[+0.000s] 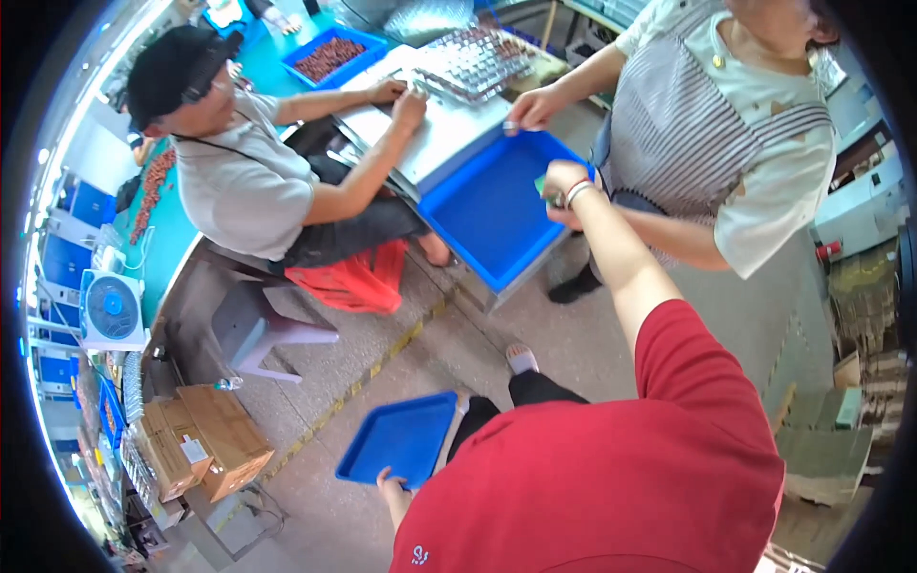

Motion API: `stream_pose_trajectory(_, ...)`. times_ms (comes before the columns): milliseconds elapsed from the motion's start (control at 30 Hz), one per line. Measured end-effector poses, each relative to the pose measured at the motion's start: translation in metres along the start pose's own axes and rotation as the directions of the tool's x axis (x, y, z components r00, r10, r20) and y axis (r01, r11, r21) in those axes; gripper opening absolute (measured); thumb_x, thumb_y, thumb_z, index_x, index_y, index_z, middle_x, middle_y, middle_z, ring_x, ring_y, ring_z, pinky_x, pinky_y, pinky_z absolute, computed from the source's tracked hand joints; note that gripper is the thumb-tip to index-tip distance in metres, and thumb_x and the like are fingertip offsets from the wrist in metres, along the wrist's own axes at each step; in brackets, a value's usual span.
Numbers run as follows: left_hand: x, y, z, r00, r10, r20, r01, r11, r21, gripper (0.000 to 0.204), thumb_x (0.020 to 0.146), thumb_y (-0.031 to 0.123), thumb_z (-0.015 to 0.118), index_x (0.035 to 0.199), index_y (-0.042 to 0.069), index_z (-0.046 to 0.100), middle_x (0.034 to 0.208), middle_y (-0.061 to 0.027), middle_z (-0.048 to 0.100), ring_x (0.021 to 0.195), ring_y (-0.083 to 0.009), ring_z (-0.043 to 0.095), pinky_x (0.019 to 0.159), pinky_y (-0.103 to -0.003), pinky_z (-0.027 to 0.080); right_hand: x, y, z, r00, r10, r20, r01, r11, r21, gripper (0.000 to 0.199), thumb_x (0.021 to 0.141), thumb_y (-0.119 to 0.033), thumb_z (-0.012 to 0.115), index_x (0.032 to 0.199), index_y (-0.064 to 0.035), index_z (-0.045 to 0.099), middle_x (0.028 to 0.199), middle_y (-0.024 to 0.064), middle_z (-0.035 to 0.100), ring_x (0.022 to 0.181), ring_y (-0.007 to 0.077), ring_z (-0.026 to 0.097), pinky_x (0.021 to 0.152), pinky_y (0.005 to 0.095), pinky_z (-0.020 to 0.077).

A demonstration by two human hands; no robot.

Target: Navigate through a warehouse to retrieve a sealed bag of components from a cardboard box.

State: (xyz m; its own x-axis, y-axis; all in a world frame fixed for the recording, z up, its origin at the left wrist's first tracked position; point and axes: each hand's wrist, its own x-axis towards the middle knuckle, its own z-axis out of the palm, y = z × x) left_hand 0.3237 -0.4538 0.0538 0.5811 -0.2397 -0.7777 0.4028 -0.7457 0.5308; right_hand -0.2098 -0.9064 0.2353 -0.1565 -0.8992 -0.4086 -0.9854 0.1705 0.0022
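Observation:
My left hand (pixel 390 484) grips the near rim of a shallow blue tray (pixel 406 435), held low beside my leg; nothing shows inside it. Reaching far forward, my right hand (pixel 565 180) is closed above the right edge of a second blue tray (pixel 497 205). Something small and green (pixel 542 187) shows at its fingers, too little visible to name. That second tray sits at the end of a white work surface (pixel 382 129). A co-worker in a striped apron (pixel 693 124) has one hand at the tray's far corner and the other right by my right hand.
A seated co-worker in a black cap (pixel 181 72) works at the white surface, near a clear moulded tray (pixel 473 62). A stool (pixel 263 329), cardboard boxes (pixel 215 439) and a fan (pixel 113 304) stand on the left. Reddish-brown parts (pixel 330 59) fill another blue tray behind.

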Motion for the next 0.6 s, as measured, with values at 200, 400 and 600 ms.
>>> stream_pose_trajectory(200, 0.023, -0.042, -0.024, 0.983, -0.167, 0.080, 0.135, 0.942, 0.309, 0.047, 0.058, -0.008, 0.050, 0.103, 0.002, 0.051, 0.094, -0.0159, 0.053, 0.087, -0.0233, 0.050, 0.063, -0.033, 0.042, 0.013, -0.005, -0.004, 0.995, -0.061, -0.074, 0.075, 0.976, 0.206, 0.015, 0.065, -0.022, 0.065, 0.070, -0.0076, 0.066, 0.072, 0.0136, 0.062, 0.069, 0.0284, 0.061, 0.057, 0.0382, 0.0466)
stream_pose_trajectory(400, 0.075, -0.032, 0.000, 0.968, -0.024, 0.249, -0.084, 0.907, 0.413, 0.045, 0.059, -0.005, 0.052, 0.104, 0.002, 0.051, 0.093, -0.0159, 0.053, 0.087, -0.0236, 0.051, 0.064, -0.033, 0.042, -0.045, -0.064, -0.042, 0.844, -0.180, -0.505, 0.405, 0.830, 0.382, 0.022, 0.069, -0.031, 0.058, 0.070, -0.0095, 0.062, 0.073, 0.0130, 0.060, 0.070, 0.0314, 0.058, 0.060, 0.0415, 0.0438)
stream_pose_trajectory(600, 0.099, 0.036, 0.071, 0.866, 0.153, 0.476, -0.404, 0.776, 0.485, 0.043, 0.061, -0.003, 0.054, 0.104, 0.001, 0.051, 0.092, -0.0159, 0.054, 0.085, -0.0239, 0.051, 0.066, -0.033, 0.042, -0.130, -0.124, -0.004, 0.665, -0.435, -0.607, 0.741, 0.486, 0.463, 0.021, 0.076, -0.023, 0.059, 0.073, -0.0023, 0.058, 0.066, 0.0113, 0.056, 0.061, 0.0208, 0.056, 0.056, 0.0325, 0.0427)
